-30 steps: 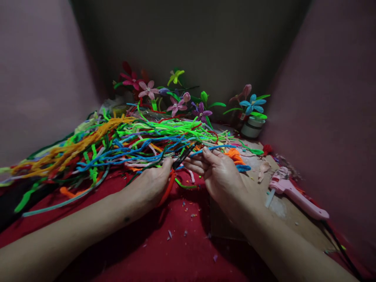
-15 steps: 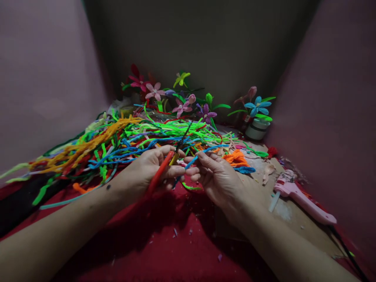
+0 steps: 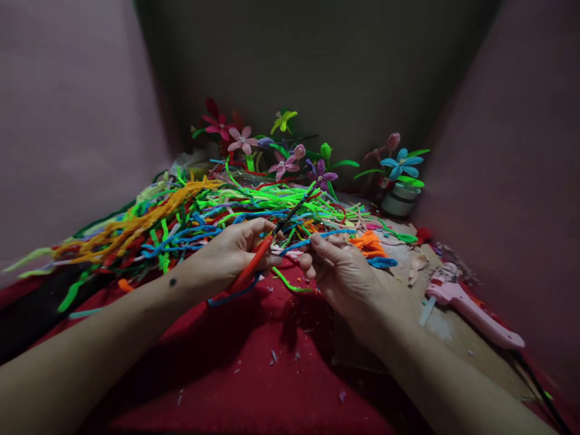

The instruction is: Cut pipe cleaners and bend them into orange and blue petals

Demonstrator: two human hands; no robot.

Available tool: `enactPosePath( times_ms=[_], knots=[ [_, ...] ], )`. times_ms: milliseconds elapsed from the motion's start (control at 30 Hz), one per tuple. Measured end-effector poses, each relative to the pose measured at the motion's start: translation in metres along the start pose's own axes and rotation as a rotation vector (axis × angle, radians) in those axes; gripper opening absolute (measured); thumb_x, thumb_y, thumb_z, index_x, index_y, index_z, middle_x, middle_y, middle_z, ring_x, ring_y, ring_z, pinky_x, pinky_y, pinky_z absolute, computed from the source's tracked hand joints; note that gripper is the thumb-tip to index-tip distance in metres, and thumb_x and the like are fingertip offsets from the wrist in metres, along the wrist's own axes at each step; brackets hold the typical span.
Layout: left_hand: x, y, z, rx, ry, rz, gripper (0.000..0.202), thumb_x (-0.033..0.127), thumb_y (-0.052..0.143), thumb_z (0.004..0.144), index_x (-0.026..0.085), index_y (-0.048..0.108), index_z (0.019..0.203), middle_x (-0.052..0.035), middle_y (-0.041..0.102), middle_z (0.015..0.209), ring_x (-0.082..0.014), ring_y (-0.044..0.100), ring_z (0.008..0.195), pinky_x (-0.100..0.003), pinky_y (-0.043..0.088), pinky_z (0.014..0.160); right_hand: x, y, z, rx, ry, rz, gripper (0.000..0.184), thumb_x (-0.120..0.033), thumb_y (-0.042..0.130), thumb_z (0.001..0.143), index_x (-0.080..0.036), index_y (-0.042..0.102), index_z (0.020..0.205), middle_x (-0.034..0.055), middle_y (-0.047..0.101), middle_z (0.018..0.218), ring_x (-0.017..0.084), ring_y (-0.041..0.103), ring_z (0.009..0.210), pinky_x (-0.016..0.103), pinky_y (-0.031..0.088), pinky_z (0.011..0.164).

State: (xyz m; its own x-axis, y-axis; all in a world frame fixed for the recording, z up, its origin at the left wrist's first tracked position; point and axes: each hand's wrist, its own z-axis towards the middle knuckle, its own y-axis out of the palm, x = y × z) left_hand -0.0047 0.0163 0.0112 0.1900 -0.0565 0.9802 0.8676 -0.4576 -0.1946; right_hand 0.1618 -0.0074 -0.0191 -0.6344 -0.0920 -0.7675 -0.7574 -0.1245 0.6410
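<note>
My left hand (image 3: 242,251) is closed around red-handled scissors (image 3: 254,263), whose dark narrow blades point up and away to the right. A blue pipe cleaner (image 3: 296,244) stretches between my hands, its near end reaching the left fingers. Below the left hand a darker blue length (image 3: 235,296) hangs in a curve; whether it is the same piece I cannot tell. The thumb and fingers of my right hand (image 3: 339,266) pinch the blue pipe cleaner, and its far end sticks out past them. Under the hands a short green piece (image 3: 292,286) lies on the red cloth (image 3: 272,386).
A heap of colourful pipe cleaners (image 3: 181,211) spreads behind my hands. Pipe-cleaner flowers (image 3: 283,163) stand at the back, with a blue flower (image 3: 401,162) by a jar (image 3: 399,199). To the right, a pink glue gun (image 3: 475,314) rests on a brown board (image 3: 453,356).
My hands have moved slightly apart, with more of the blue pipe cleaner showing between them. The scissors have turned lower, and a blue length now shows below the left hand.
</note>
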Motion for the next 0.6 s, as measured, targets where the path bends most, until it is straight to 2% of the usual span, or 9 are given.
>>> enactPosePath(
  times_ms=[133, 233, 400, 500, 600],
  knots=[
    [0.0030, 0.0052, -0.0021, -0.016, -0.074, -0.064, 0.040, 0.027, 0.074, 0.059, 0.019, 0.044, 0.085, 0.0086, 0.047, 0.057, -0.0041, 0.041, 0.044, -0.016, 0.028, 0.039, 0.0004, 0.0001, 0.0009, -0.057, -0.068, -0.042, 0.010, -0.017, 0.067, 0.072, -0.013, 0.061, 0.065, 0.0014, 0.064, 0.056, 0.010, 0.061, 0.051, 0.017, 0.048, 0.047],
    [0.0040, 0.0075, -0.0028, -0.034, -0.094, -0.080, 0.042, 0.025, 0.074, 0.059, 0.019, 0.044, 0.087, 0.0073, 0.049, 0.058, -0.0055, 0.045, 0.046, -0.016, 0.032, 0.041, -0.0002, 0.0005, 0.0005, -0.046, -0.093, -0.045, 0.009, -0.013, 0.066, 0.070, -0.015, 0.059, 0.067, 0.0000, 0.064, 0.058, 0.011, 0.062, 0.053, 0.017, 0.048, 0.046],
    [0.0006, 0.0068, -0.0015, -0.034, -0.034, -0.057, 0.038, 0.021, 0.073, 0.058, 0.018, 0.047, 0.087, 0.0053, 0.054, 0.063, -0.0101, 0.055, 0.061, -0.020, 0.042, 0.053, -0.0015, 0.0024, -0.0007, 0.006, -0.099, -0.084, 0.005, -0.013, 0.063, 0.073, -0.014, 0.060, 0.070, 0.0020, 0.066, 0.059, 0.011, 0.063, 0.052, 0.017, 0.048, 0.045],
    [-0.0014, 0.0067, -0.0023, -0.055, 0.004, -0.061, 0.038, 0.020, 0.072, 0.059, 0.017, 0.048, 0.088, 0.0048, 0.057, 0.068, -0.0094, 0.056, 0.064, -0.019, 0.044, 0.057, -0.0018, 0.0029, -0.0016, 0.023, -0.111, -0.108, 0.005, -0.015, 0.064, 0.073, -0.013, 0.061, 0.069, 0.0026, 0.066, 0.059, 0.011, 0.062, 0.050, 0.017, 0.047, 0.043],
    [-0.0038, 0.0076, -0.0042, -0.075, 0.058, -0.028, 0.033, 0.024, 0.068, 0.066, 0.017, 0.047, 0.090, 0.0036, 0.059, 0.071, -0.0095, 0.056, 0.065, -0.019, 0.044, 0.057, -0.0015, 0.0025, -0.0024, 0.051, -0.106, -0.114, 0.006, -0.017, 0.066, 0.071, -0.014, 0.061, 0.070, 0.0018, 0.066, 0.061, 0.012, 0.063, 0.051, 0.018, 0.047, 0.043]
  ],
)
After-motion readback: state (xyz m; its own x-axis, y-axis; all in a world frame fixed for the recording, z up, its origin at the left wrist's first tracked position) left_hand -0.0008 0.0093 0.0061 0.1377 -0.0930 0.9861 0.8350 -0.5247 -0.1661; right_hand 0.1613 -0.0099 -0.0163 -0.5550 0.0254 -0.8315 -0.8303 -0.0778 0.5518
